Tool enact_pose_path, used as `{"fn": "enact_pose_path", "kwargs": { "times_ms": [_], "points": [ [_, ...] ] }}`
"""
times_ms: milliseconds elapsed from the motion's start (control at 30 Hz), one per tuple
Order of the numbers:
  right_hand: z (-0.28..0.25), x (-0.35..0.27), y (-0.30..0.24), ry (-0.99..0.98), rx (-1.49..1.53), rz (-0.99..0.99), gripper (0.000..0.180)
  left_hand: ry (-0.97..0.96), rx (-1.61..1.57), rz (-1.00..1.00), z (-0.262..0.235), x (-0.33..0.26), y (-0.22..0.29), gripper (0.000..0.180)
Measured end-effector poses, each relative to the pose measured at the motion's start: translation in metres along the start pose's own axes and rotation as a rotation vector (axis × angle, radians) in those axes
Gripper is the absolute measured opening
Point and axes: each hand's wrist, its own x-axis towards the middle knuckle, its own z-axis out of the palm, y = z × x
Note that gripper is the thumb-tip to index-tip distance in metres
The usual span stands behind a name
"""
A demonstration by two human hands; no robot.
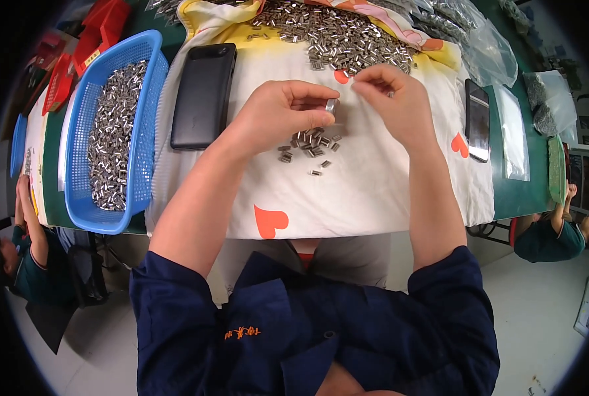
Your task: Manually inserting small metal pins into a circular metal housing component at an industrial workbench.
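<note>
My left hand is closed, pinching a short shiny metal cylinder between thumb and fingers. To its right, my right hand has its thumb and fingers drawn together, with a small metallic glint by the curled fingers; what it holds is too small to make out. A loose cluster of small metal cylinders lies on the white cloth just below my left hand. Beyond both hands, a large heap of the same kind of pieces spreads over the cloth's yellow part.
A blue perforated basket full of metal pieces stands at left, beside a black rectangular device. A phone and clear plastic bags lie at right. Red bins stand far left. Other people sit at both sides.
</note>
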Motion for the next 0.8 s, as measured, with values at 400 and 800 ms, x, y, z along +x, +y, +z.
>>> {"fn": "enact_pose_path", "kwargs": {
  "times_ms": [400,800],
  "points": [
    [0.018,0.016,0.024,0.301,-0.699,-0.289,0.010,0.012,0.048,0.020,0.001,0.002,-0.003,0.032],
    [0.012,0.000,-0.005,0.247,-0.301,-0.154,0.011,0.099,-0.081,0.012,-0.004,0.003,-0.001,0.034]
  ]
}}
